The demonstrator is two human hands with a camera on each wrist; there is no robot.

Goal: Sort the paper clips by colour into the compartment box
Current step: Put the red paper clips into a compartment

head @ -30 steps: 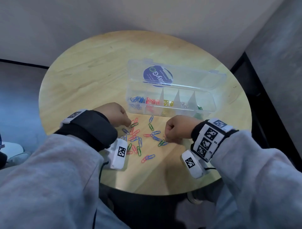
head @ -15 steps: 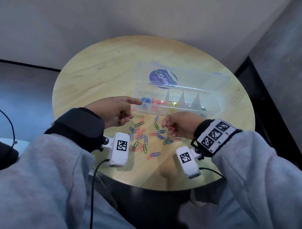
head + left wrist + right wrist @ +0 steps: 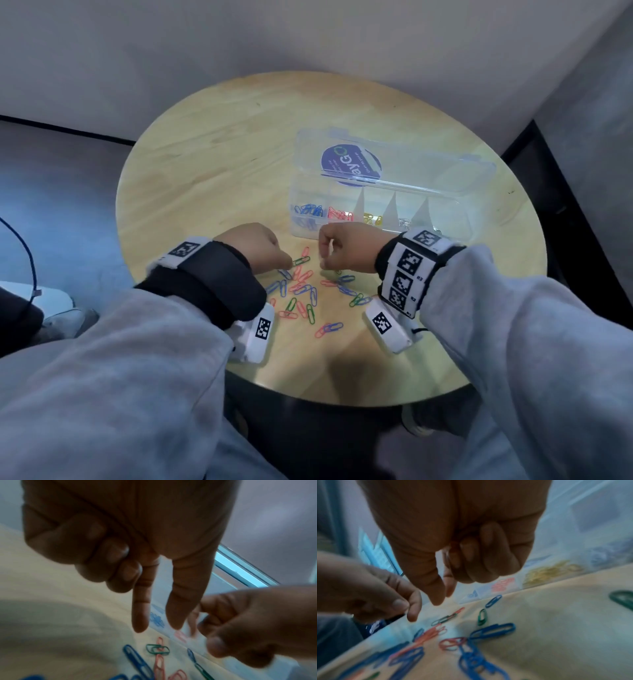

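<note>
Loose paper clips in red, blue and green lie scattered on the round wooden table. Behind them stands the clear compartment box with its lid back, holding blue, red and yellow clips in separate compartments. My left hand hovers at the pile's far edge. Its thumb and forefinger point down, spread apart, just above a green clip. My right hand is beside it with fingers curled. A thin reddish clip seems tucked under them.
A grey wall runs close behind the table. The table's near edge lies just under my wrists. On the left, beyond the table edge, are a dark cable and a white object on the floor.
My left hand has come back from the box to the pile and lowered over the green clip. My right hand, which showed a red clip pinched, has curled up and shifted left.
</note>
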